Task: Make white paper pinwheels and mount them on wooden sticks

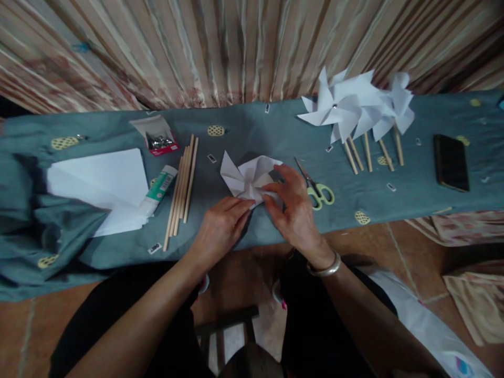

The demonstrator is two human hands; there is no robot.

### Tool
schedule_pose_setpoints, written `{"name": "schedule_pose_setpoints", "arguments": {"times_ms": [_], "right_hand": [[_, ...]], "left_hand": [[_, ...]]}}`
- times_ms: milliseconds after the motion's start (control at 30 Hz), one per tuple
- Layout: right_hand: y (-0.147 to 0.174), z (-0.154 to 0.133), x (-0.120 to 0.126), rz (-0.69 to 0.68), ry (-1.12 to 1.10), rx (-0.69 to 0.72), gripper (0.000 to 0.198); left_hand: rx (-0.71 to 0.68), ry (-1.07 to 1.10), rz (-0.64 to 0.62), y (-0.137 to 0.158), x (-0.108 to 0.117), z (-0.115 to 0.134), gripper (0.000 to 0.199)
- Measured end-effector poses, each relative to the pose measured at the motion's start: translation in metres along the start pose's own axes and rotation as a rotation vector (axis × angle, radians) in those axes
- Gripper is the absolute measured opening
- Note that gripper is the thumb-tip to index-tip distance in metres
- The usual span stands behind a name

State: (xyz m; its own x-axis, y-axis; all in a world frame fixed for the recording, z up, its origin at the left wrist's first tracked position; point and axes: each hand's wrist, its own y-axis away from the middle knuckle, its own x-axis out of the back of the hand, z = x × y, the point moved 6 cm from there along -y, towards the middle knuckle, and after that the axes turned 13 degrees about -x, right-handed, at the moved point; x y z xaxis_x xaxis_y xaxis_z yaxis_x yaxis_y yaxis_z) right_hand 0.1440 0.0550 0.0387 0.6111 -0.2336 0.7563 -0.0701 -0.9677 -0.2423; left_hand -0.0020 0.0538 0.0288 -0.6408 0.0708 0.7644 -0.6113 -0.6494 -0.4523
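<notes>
A white paper pinwheel (249, 176) lies in front of me on the cloth-covered table, its blades folded in toward the centre and no stick visible on it. My left hand (225, 223) pinches its near edge, fingers pressed together on the paper. On the other side my right hand (293, 205) has its thumb and fingers around the right-hand blade, close to the middle. Green-handled scissors (319, 193) lie just right of that hand, partly behind it. Left of the pinwheel rest several wooden sticks (183, 184), side by side.
White paper sheets (106, 178) and a glue tube (160, 188) lie at left, below an open box of metal pins (161, 142). Several finished pinwheels on sticks (354, 107) are at back right. A phone (451, 163) lies at far right. Pleated curtain (236, 52) hangs behind.
</notes>
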Motion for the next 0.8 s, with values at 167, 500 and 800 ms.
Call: {"name": "schedule_pose_setpoints", "arguments": {"times_ms": [167,500,800], "right_hand": [[0.009,-0.007,-0.003,-0.027,0.105,0.081,0.030],[0.014,-0.015,-0.010,0.011,0.187,0.227,0.030],[0.010,-0.012,-0.019,-0.075,0.267,0.155,0.034]], "left_hand": [[0.052,0.047,-0.013,0.000,-0.002,-0.003,0.023],[0.095,0.052,-0.021,-0.001,-0.004,-0.007,0.025],[0.127,0.038,-0.057,-0.004,-0.003,-0.009,0.025]]}}
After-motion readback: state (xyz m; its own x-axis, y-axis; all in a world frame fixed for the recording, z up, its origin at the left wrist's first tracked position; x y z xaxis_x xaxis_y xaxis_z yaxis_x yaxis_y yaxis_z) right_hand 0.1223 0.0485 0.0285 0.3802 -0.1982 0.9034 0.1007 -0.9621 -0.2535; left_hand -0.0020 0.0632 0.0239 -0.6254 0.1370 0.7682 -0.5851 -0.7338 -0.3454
